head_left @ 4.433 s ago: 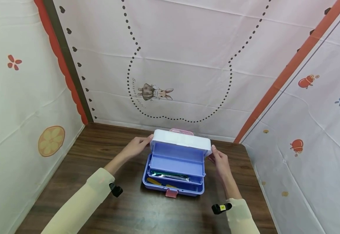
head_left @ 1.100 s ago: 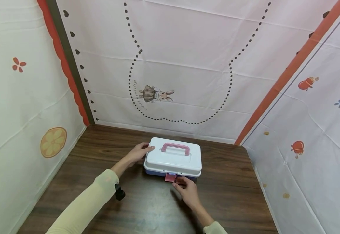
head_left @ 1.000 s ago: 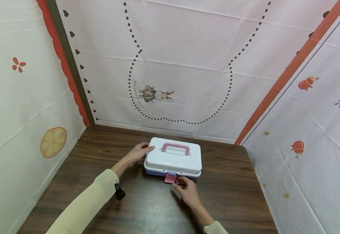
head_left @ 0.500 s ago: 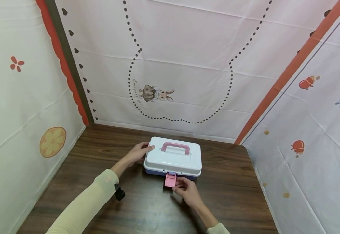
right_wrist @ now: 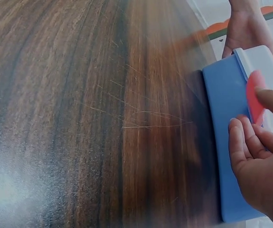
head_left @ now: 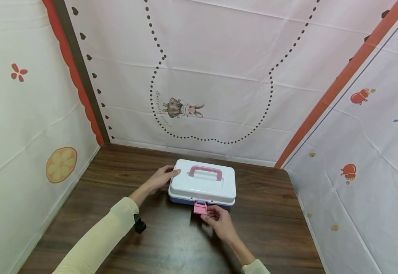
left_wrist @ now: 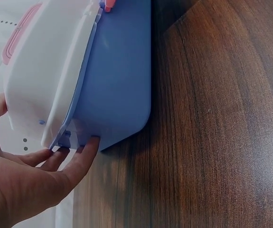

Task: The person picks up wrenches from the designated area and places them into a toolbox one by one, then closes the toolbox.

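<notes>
A toolbox with a white lid, a blue base and a pink handle stands on the table, its lid down. My left hand holds its left end. In the left wrist view the thumb lies on the lid's edge and the fingertips touch the end wall. My right hand is at the front, holding the pink latch at its right side between thumb and fingers. The latch flap sticks outward from the box. The right wrist view shows the thumb on the latch.
The box sits toward the back of a dark wooden table. Printed white cloth hangs behind it, with more cloth along the left and right sides. A black wrist camera is strapped over the left sleeve.
Earlier both hands held the raised lid over trays with wrenches; it is now down. My right hand moved to the front latch. Since half a second ago, the latch flap has swung up slightly.
</notes>
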The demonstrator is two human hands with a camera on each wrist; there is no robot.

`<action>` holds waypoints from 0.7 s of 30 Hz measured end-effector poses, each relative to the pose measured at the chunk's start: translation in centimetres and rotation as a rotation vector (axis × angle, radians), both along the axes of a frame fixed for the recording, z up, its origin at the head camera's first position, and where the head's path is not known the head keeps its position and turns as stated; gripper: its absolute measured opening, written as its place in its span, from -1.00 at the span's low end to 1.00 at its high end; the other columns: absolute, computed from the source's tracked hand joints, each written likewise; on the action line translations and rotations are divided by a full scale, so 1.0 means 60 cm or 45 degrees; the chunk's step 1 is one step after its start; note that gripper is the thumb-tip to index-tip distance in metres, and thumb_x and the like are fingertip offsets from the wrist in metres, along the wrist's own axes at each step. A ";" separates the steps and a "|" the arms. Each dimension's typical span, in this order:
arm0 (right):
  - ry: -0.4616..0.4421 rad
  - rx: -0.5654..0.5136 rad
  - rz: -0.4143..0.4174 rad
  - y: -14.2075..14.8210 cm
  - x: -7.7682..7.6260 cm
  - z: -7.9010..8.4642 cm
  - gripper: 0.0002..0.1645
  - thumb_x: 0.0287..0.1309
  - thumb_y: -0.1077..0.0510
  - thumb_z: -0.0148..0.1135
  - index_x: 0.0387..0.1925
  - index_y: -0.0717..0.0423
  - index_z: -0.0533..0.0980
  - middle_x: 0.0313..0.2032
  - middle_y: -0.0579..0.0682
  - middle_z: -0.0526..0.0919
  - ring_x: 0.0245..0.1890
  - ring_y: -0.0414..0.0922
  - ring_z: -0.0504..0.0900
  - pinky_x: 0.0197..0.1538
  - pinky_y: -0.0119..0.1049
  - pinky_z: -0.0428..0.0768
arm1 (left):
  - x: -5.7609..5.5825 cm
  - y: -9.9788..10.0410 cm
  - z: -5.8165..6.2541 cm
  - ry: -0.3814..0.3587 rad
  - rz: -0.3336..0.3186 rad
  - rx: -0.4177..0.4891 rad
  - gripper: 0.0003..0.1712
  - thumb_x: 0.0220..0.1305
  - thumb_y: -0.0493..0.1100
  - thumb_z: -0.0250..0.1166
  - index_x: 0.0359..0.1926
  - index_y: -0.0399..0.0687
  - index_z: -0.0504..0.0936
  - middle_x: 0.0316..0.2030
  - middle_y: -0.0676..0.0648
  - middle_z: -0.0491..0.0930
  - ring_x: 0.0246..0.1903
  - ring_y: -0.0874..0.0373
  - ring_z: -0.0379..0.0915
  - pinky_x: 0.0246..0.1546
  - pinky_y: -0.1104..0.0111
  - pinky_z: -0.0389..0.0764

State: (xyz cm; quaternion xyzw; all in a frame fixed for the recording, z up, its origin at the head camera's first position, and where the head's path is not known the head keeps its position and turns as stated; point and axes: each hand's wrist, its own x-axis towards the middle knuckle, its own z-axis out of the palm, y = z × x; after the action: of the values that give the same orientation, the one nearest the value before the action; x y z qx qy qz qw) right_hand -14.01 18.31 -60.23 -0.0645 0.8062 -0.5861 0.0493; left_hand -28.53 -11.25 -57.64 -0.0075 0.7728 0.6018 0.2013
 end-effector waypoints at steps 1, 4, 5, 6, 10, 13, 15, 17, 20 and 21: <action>0.007 0.003 -0.011 0.000 -0.001 -0.001 -0.67 0.27 0.21 0.52 -0.02 0.32 0.67 -0.23 0.07 0.73 -0.22 -0.11 0.68 -0.15 -0.42 0.67 | 0.000 0.000 0.000 -0.002 0.000 0.005 0.06 0.43 0.40 0.28 0.61 -0.19 0.18 0.50 -0.37 0.27 0.34 -0.22 0.44 0.17 -0.04 0.66; 0.026 0.014 -0.042 -0.003 -0.005 0.000 -0.68 0.34 0.12 0.48 -0.04 0.28 0.69 -0.25 0.04 0.77 -0.24 -0.16 0.70 -0.16 -0.40 0.68 | -0.002 -0.002 0.002 -0.011 -0.001 0.016 0.03 0.44 0.37 0.28 0.61 -0.18 0.19 0.50 -0.37 0.28 0.34 -0.22 0.44 0.18 -0.04 0.66; 0.028 0.013 -0.053 -0.004 -0.006 0.000 -0.68 0.36 0.10 0.47 -0.04 0.28 0.69 -0.26 0.04 0.78 -0.25 -0.16 0.71 -0.16 -0.39 0.68 | -0.002 -0.002 0.002 -0.011 -0.002 0.021 0.03 0.44 0.37 0.28 0.61 -0.19 0.19 0.50 -0.37 0.29 0.34 -0.22 0.44 0.18 -0.04 0.66; 0.024 0.006 -0.065 -0.006 -0.006 0.001 -0.68 0.39 0.08 0.44 -0.05 0.28 0.70 -0.26 0.05 0.78 -0.26 -0.14 0.73 -0.16 -0.37 0.70 | -0.002 -0.002 0.002 -0.013 -0.005 0.023 0.03 0.44 0.37 0.28 0.61 -0.19 0.19 0.50 -0.37 0.29 0.33 -0.22 0.44 0.18 -0.04 0.66; -0.026 -0.039 -0.110 -0.014 -0.008 0.005 -0.61 0.46 0.02 0.36 -0.04 0.34 0.70 -0.26 0.17 0.80 -0.24 0.05 0.79 -0.15 -0.19 0.78 | -0.004 -0.002 -0.001 -0.014 -0.012 0.030 0.04 0.43 0.38 0.28 0.61 -0.19 0.19 0.49 -0.37 0.30 0.33 -0.21 0.46 0.18 -0.02 0.66; -0.086 -0.054 -0.178 -0.022 -0.009 0.011 -0.47 0.47 -0.08 0.35 -0.07 0.39 0.70 -0.27 0.22 0.80 -0.26 0.11 0.81 -0.14 -0.08 0.79 | -0.004 -0.002 -0.004 -0.005 -0.015 0.029 0.04 0.43 0.39 0.28 0.61 -0.19 0.20 0.48 -0.37 0.30 0.32 -0.20 0.47 0.17 -0.01 0.67; -0.133 -0.054 -0.236 -0.027 -0.010 0.015 -0.37 0.45 -0.18 0.34 -0.11 0.41 0.71 -0.30 0.21 0.81 -0.30 0.08 0.81 -0.16 -0.06 0.79 | -0.004 -0.003 -0.004 -0.001 -0.016 0.025 0.05 0.44 0.39 0.27 0.61 -0.19 0.20 0.48 -0.37 0.31 0.31 -0.20 0.47 0.16 -0.01 0.68; -0.166 -0.057 -0.292 -0.033 -0.011 0.019 -0.30 0.43 -0.24 0.33 -0.15 0.43 0.71 -0.34 0.20 0.81 -0.35 0.05 0.81 -0.19 -0.07 0.79 | -0.002 -0.003 -0.003 0.005 -0.019 0.022 0.05 0.44 0.39 0.27 0.61 -0.20 0.19 0.48 -0.38 0.30 0.30 -0.20 0.47 0.14 0.00 0.69; -0.206 -0.073 -0.348 -0.039 -0.012 0.025 -0.25 0.42 -0.26 0.33 -0.17 0.47 0.71 -0.39 0.21 0.80 -0.40 0.04 0.81 -0.25 -0.08 0.79 | 0.001 -0.004 0.000 0.004 -0.022 0.022 0.05 0.44 0.40 0.27 0.61 -0.20 0.19 0.48 -0.38 0.30 0.30 -0.20 0.47 0.14 0.01 0.69; -0.222 -0.079 -0.361 -0.041 -0.011 0.027 -0.24 0.41 -0.27 0.34 -0.17 0.48 0.71 -0.40 0.22 0.80 -0.41 0.05 0.81 -0.27 -0.10 0.79 | 0.002 -0.004 0.001 0.003 -0.024 0.025 0.05 0.44 0.40 0.27 0.61 -0.21 0.19 0.48 -0.38 0.30 0.31 -0.20 0.47 0.14 0.00 0.69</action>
State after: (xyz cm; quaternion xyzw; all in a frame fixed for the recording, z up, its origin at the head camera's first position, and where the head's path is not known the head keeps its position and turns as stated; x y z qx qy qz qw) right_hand -14.70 15.85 -58.59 0.0995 0.7814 -0.6152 0.0338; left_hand -28.42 -11.51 -57.59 0.0027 0.7672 0.6074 0.2061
